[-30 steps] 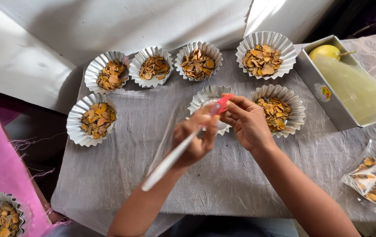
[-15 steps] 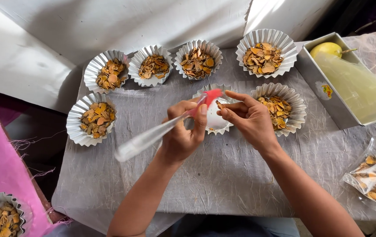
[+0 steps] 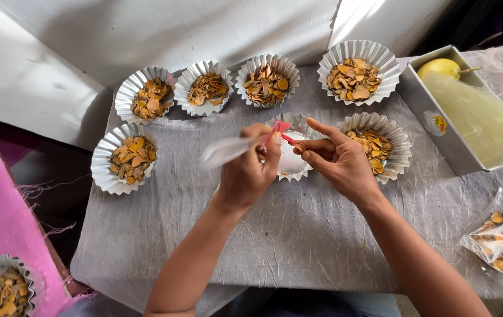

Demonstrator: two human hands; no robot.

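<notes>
Clear plastic bag [image 3: 228,151] with a red top edge sits just left of frame centre, pinched near its mouth by the left hand [image 3: 250,173], thumb and fingers pressed together on the film so the loose end trails out to the left; the right hand [image 3: 338,161] meets it from the right, thumb and forefinger nipping the red strip, the other fingers spread and straight, apparently to part the opening; both hands hover over an empty fluted paper cup [image 3: 294,151], a sensible spot for catching spills; filled cups of yellow-orange dried chips [image 3: 354,78] ring the grey cloth [image 3: 298,240] above and to the left; a filled packet [image 3: 501,238] lies at lower right; a box [image 3: 439,126] holding a yellow fruit [image 3: 439,67] stands at upper right.
</notes>
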